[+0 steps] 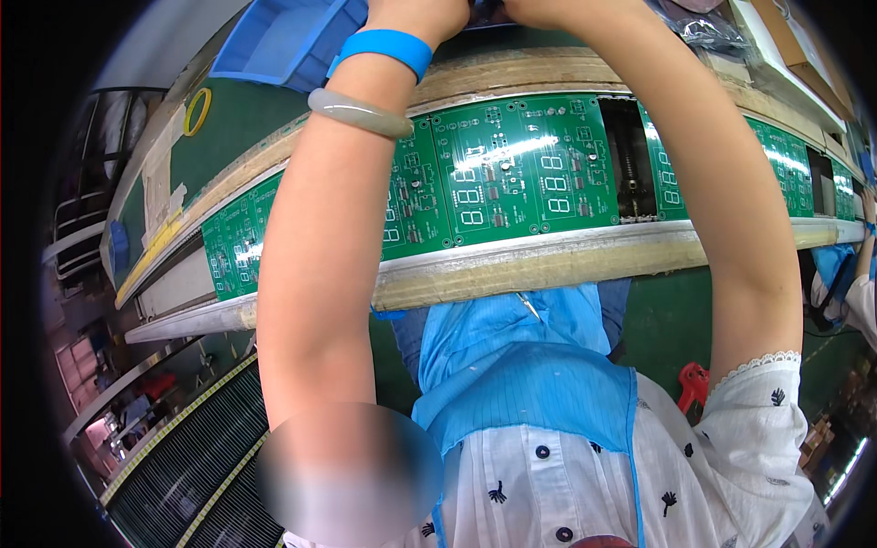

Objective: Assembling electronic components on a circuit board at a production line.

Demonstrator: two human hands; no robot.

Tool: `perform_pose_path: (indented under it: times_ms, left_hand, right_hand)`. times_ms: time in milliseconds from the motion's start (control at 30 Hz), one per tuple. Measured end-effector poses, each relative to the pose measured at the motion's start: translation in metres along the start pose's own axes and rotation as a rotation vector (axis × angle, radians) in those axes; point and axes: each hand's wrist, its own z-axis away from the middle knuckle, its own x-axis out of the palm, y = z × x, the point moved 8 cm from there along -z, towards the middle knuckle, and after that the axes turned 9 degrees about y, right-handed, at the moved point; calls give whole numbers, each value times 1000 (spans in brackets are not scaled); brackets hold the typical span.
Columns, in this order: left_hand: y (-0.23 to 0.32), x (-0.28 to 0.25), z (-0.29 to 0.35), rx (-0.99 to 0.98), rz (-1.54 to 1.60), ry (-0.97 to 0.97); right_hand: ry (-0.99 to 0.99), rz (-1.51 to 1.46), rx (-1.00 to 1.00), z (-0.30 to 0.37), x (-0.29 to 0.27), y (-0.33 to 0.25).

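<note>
Both my arms stretch over a conveyor line to the upper edge of the head view. My left hand (427, 13) wears a blue wristband (388, 44) at the wrist, with a pale bangle (359, 113) lower on the forearm. My right hand (555, 11) is close by on the right. The upper edge cuts off the fingers of both, so their grip is hidden. Something dark (487, 13) shows between the hands, too little of it to name. Below the arms lie green circuit boards (521, 169) with white digit outlines and small components, side by side on the line.
Left of my left hand stands a blue plastic bin (288, 41); a yellow tape ring (197, 111) lies nearby. Wooden rails (539, 279) border the line, with a dark gap (628, 155) between boards. A black rack (196, 466) stands lower left. Another person's sleeve (859, 306) appears far right.
</note>
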Motion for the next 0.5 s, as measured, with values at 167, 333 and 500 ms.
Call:
perform_pose_path:
  times_ms: [167, 333, 500]
  left_hand:
    - [-7, -22, 8, 51, 576, 79]
    - [1, -7, 2, -31, 49, 86]
    - [-4, -18, 5, -74, 88, 92]
  right_hand:
    - [116, 199, 162, -5, 6, 10]
    - [163, 190, 164, -6, 11, 8]
    - [216, 207, 114, -6, 15, 5]
